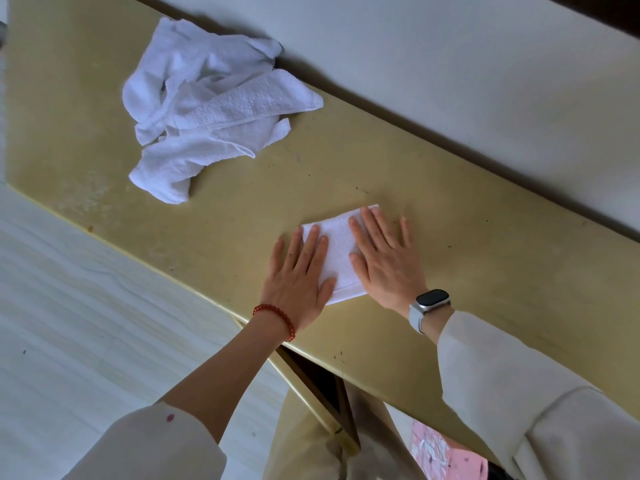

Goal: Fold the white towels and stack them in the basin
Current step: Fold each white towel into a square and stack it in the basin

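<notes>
Folded towel: a small white folded towel [341, 252] lies flat on the tabletop, just right of the frame's centre, partly covered by both hands.
Left hand: the left hand [299, 278] lies palm down on the towel's left part, fingers straight and slightly spread, tips pointing to the upper right; its outer fingers rest on bare table just beside the cloth.
Right hand: the right hand [386, 259] presses flat on the towel's right part, fingers straight and fanned, the little finger off the cloth on the table.
Unfolded towels: a loose heap of white towels [211, 109] sits crumpled in the upper left of the frame, well apart from the folded one, its far side near the wall.
Table: a yellowish tabletop [485, 271] runs diagonally from upper left to lower right.
Wrists: a red bead bracelet [275, 318] on the left, a watch [429, 304] with a pale strap on the right.
Sleeves: pale sleeves [519, 393] cover the arms at the bottom of the frame.
Wall: a pale wall [450, 64] fills the upper right.
Floor: light floor [69, 323] at the lower left.
</notes>
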`<state>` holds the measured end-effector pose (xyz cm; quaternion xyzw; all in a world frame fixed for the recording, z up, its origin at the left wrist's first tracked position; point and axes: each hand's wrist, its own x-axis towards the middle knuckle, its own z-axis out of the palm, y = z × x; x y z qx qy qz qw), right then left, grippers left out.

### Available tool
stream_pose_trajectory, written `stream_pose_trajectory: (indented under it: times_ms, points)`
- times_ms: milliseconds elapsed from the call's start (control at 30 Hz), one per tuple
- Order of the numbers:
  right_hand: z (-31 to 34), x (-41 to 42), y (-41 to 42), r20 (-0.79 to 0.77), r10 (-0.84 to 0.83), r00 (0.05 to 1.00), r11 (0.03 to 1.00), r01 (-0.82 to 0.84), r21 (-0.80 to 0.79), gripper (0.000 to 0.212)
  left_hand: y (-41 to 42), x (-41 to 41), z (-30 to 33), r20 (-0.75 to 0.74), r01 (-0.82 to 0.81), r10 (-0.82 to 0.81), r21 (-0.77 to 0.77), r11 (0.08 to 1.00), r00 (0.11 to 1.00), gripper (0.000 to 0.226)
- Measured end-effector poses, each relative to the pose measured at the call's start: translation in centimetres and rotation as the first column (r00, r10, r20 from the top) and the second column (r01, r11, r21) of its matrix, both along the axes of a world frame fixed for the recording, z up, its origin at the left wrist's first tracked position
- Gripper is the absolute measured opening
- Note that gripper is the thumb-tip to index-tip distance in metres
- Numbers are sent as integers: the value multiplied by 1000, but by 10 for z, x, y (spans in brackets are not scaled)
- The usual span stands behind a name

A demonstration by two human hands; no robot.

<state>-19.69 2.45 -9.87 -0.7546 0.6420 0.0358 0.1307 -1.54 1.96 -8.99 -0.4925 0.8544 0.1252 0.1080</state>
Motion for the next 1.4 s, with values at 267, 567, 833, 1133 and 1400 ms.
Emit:
stream_pose_trajectory:
  times_ms: [267,567,833,1133,1400]
  points:
    - [23,2,14,36,43,998,992,-38,-116,48,-10,4,12,-78,47,-52,-61,997,996,58]
    - [32,-17,48,59,225,973,969,-218,-113,30,-18,2,24,-110,256,-297,-285,924,949,34]
    - [48,-50,-3,-55,126,991,989,-120,91,42,17,-39,28,-343,255,-314,-207,945,885,20]
    - [45,-12,35,446,-868,217,435,766,474,15,-11,-38,26,-281,-419,458,192,888,843,33]
    - [65,1,10,220,-936,-276,74,455,887,24,-9,-42,23,-246,-425,466,204,882,850,35]
